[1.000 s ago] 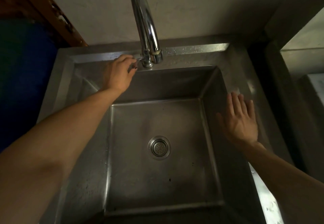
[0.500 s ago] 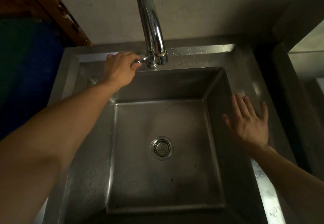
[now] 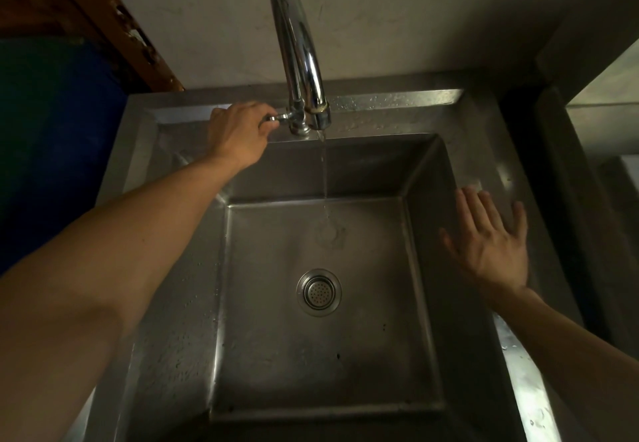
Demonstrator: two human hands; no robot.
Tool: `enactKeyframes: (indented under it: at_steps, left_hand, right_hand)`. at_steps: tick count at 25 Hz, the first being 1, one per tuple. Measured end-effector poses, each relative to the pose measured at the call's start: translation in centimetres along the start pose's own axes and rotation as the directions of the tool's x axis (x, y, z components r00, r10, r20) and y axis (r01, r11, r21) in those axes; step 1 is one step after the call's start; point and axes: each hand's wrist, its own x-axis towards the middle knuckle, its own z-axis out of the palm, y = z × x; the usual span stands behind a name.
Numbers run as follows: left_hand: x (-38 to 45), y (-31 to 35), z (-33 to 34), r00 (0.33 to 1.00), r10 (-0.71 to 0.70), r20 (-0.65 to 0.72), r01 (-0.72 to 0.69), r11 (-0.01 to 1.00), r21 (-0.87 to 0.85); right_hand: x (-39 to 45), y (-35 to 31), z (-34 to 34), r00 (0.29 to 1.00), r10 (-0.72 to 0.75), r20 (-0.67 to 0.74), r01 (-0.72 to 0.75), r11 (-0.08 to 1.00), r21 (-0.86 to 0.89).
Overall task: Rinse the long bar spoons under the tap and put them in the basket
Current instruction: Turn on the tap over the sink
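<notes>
The left hand (image 3: 238, 134) reached up to the back of the big square sink made of grey steel (image 3: 484, 172). Its fingers were curled tight around the small silver handle (image 3: 278, 117) that stuck out from the side of the tall, shiny, bent tap (image 3: 297, 47). A thin stream of water (image 3: 324, 172) ran down from the tap's mouth. It hit the flat bottom of the sink near the back wall and made a small splash there.

The round metal drain with little holes (image 3: 318, 291) sat in the middle of the sink bottom, just in front of the splash.

The right hand (image 3: 491, 244) was open and flat, with the fingers spread wide. It held nothing. It was over the right side of the sink, at the edge, but I could not tell if it touched the steel.

Small drops of water lay on the rim behind the tap and on the right rim near the arm.

No long bar spoons and no basket could be seen anywhere in this view.
</notes>
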Motion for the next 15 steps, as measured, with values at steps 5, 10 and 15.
enactKeyframes:
  at_steps: [5,10,15]
  left_hand:
    - [0.08,-0.02,0.08,1.0,0.006,0.011,-0.006,1.0,0.011]
    - [0.39,-0.08,0.19,1.0,0.006,0.009,-0.006,1.0,0.019]
    - [0.44,-0.11,0.24,1.0,0.012,0.0,-0.012,1.0,0.02]
  right_hand:
    - [-0.02,-0.05,-0.06,1.0,-0.001,0.0,0.001,1.0,-0.003]
    - [-0.02,0.04,-0.07,1.0,-0.008,0.003,0.008,1.0,0.001]
    - [-0.02,0.04,-0.1,1.0,-0.003,0.008,0.003,1.0,0.012]
